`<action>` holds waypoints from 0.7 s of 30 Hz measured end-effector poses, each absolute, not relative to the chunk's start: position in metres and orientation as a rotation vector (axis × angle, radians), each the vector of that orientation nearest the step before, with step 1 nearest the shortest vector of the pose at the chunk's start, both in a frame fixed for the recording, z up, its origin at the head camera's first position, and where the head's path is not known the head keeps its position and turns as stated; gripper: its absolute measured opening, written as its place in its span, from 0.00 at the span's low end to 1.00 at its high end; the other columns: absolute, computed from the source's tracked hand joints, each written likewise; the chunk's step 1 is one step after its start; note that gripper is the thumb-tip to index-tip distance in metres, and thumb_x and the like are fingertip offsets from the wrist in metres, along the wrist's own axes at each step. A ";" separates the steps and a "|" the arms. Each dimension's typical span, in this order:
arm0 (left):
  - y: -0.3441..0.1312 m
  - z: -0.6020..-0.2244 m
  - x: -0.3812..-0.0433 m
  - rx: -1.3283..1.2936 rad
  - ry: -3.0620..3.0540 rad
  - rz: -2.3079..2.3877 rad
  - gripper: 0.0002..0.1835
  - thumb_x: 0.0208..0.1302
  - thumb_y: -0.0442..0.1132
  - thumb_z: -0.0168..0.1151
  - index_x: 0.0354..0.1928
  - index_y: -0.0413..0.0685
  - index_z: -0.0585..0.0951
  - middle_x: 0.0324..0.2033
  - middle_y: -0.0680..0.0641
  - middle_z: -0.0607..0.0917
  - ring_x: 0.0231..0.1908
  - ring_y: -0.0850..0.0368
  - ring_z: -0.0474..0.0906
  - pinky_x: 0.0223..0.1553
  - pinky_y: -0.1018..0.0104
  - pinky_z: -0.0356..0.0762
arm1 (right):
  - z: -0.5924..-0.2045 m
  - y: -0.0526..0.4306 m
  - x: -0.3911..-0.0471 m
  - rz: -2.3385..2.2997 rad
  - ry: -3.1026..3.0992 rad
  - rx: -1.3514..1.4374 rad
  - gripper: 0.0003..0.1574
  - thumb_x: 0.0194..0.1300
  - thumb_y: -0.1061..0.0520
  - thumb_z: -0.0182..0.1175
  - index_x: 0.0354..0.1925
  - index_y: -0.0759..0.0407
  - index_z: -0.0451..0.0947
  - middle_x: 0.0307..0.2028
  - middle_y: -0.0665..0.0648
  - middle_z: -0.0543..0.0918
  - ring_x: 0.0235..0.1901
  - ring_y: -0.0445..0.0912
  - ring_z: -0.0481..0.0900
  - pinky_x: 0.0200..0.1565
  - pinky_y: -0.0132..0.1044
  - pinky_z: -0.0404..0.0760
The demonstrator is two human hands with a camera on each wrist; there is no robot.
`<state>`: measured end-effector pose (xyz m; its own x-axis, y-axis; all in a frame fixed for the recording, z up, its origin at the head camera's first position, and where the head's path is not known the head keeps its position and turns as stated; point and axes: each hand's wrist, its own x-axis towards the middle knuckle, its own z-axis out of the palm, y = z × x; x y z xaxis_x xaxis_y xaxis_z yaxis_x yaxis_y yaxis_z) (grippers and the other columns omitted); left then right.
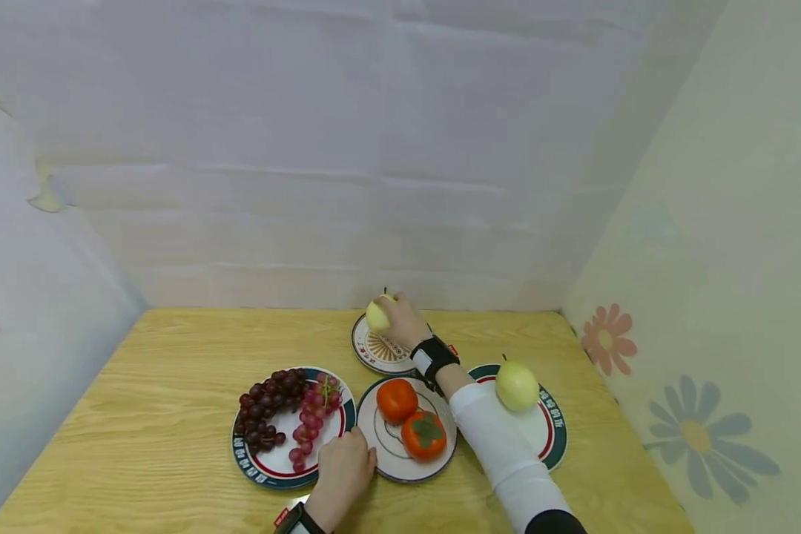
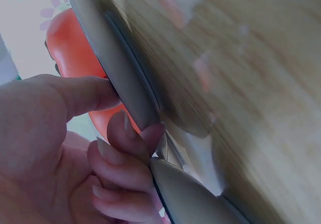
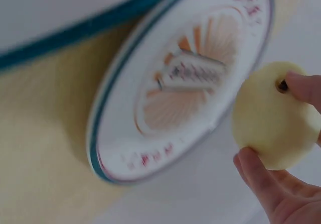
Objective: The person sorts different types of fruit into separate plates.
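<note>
My right hand (image 1: 403, 322) holds a pale yellow pear (image 1: 377, 315) between thumb and fingers, over the small patterned plate (image 1: 368, 355) at the back. In the right wrist view, the pear (image 3: 271, 118) appears beside this plate with its stem end by the thumb. My left hand (image 1: 344, 467) is between two front plates, gripping the rim of the persimmon plate (image 1: 400, 469). The left wrist view shows the thumb on that rim and curled fingers at its edge. Two orange persimmons (image 1: 397, 401) lie on this plate.
On the left, a green-rimmed plate (image 1: 267, 475) bears dark grapes (image 1: 265, 408) and red grapes (image 1: 311, 423). A second pear (image 1: 517, 386) sits on the right green-rimmed plate (image 1: 556, 430), partly behind my right forearm. White walls border the wooden table (image 1: 153, 415) at the back and sides.
</note>
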<state>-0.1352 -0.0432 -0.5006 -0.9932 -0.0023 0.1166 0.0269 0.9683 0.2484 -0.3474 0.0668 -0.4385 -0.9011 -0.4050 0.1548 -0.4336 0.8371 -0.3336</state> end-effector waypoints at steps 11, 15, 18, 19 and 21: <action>-0.041 -0.496 -0.137 -0.041 -2.946 -0.364 0.19 0.48 0.48 0.68 0.21 0.39 0.76 0.13 0.44 0.78 0.15 0.49 0.75 0.15 0.57 0.70 | -0.397 0.165 -0.277 0.434 -2.885 0.754 0.42 0.43 0.58 0.74 0.58 0.52 0.70 0.55 0.69 0.69 0.46 0.59 0.75 0.44 0.53 0.80; -0.041 -0.497 -0.138 -0.034 -2.966 -0.353 0.19 0.49 0.49 0.68 0.22 0.39 0.76 0.12 0.44 0.78 0.15 0.49 0.75 0.15 0.57 0.70 | -0.408 0.201 -0.240 0.344 -2.887 0.713 0.42 0.40 0.57 0.76 0.56 0.51 0.72 0.53 0.69 0.71 0.42 0.58 0.78 0.39 0.51 0.81; -0.043 -0.497 -0.139 -0.031 -2.975 -0.353 0.19 0.50 0.49 0.67 0.22 0.38 0.76 0.12 0.44 0.78 0.15 0.49 0.75 0.15 0.57 0.70 | -0.421 0.219 -0.219 0.324 -2.904 0.651 0.42 0.37 0.56 0.77 0.54 0.50 0.74 0.51 0.68 0.72 0.38 0.55 0.79 0.34 0.49 0.81; -0.043 -0.497 -0.139 -0.032 -2.976 -0.354 0.19 0.50 0.49 0.67 0.22 0.38 0.76 0.13 0.44 0.78 0.15 0.49 0.75 0.15 0.57 0.70 | -0.425 0.223 -0.214 0.317 -2.928 0.611 0.42 0.37 0.56 0.77 0.54 0.50 0.74 0.51 0.68 0.72 0.38 0.55 0.78 0.34 0.48 0.81; -0.044 -0.498 -0.140 -0.034 -2.975 -0.353 0.19 0.50 0.49 0.67 0.23 0.38 0.76 0.13 0.44 0.78 0.15 0.48 0.75 0.15 0.57 0.70 | -0.433 0.230 -0.205 0.315 -2.952 0.557 0.41 0.37 0.55 0.77 0.53 0.49 0.75 0.51 0.67 0.72 0.38 0.54 0.78 0.34 0.48 0.81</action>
<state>-0.1398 -0.0440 -0.4978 -0.9892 0.0056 0.1465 0.0398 0.9721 0.2313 -0.2053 0.2295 -0.4326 -0.9250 -0.3465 0.1561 -0.3716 0.9105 -0.1811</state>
